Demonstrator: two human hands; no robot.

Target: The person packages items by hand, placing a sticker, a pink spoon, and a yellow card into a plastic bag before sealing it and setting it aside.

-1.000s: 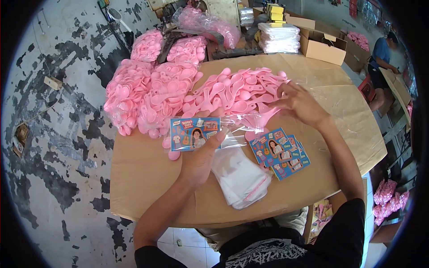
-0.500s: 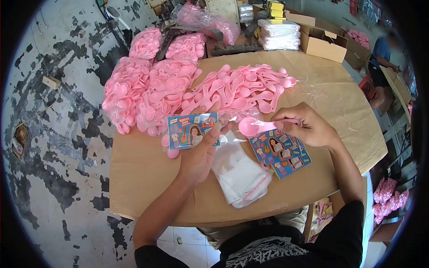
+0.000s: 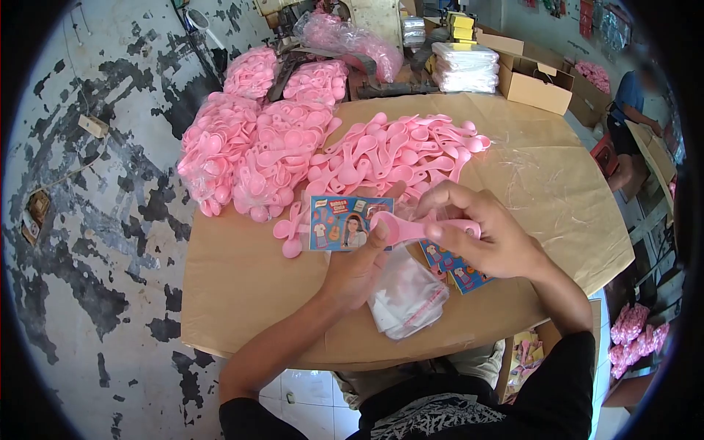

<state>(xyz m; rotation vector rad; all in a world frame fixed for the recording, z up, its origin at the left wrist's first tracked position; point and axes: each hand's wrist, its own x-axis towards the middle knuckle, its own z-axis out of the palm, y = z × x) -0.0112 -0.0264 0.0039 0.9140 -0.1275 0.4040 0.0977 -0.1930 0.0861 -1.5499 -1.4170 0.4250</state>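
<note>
My left hand is closed on a blue printed card with a clear plastic edge, its thumb across the front. In my right hand, thumb and fingers pinch a pink plastic spoon by its handle. The spoon's bowl points left and overlaps the card's right edge, close by my left thumb. Beneath my hands lies a stack of clear plastic bags. More blue cards are on the table, partly hidden under my right hand. A loose heap of pink spoons spreads just beyond.
Filled bags of pink spoons stand at the back left of the brown-covered table. Behind are a stack of clear packets and an open cardboard box. Another person sits at the far right.
My left hand has brought the card to the right. My right hand has moved the spoon slightly left and down, so its bowl now overlaps the card's edge.
</note>
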